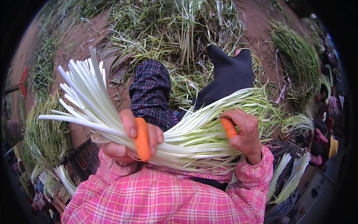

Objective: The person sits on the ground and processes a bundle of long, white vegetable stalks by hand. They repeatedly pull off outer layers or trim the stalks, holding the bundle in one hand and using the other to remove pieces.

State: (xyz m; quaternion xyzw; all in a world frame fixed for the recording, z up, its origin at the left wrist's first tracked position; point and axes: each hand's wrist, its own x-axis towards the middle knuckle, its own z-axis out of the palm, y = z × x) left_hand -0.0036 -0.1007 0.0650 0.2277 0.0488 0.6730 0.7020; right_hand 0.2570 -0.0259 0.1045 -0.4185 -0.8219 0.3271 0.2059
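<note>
A thick bunch of long white and pale green leafy stalks (193, 137) lies across my lap. Around its white part, near the cut-looking ends, my left hand (137, 140) is closed, with an orange rubber finger cover on one finger. My right hand (243, 131) is at the greener, leafy part, its thumb and fingers bent together, an orange cover on one digit. Whether it pinches a leaf cannot be told. The white ends fan out to the left; the leaf tips trail to the right beside my dark trouser leg.
Heaped green stalks and leaf litter (173, 30) lie ahead on brown soil. More piles stand at left (46, 128) and right (296, 61). Black plastic crates (84, 159) flank me; pale bunches (291, 179) lie by the right one. Other people are at the far right edge.
</note>
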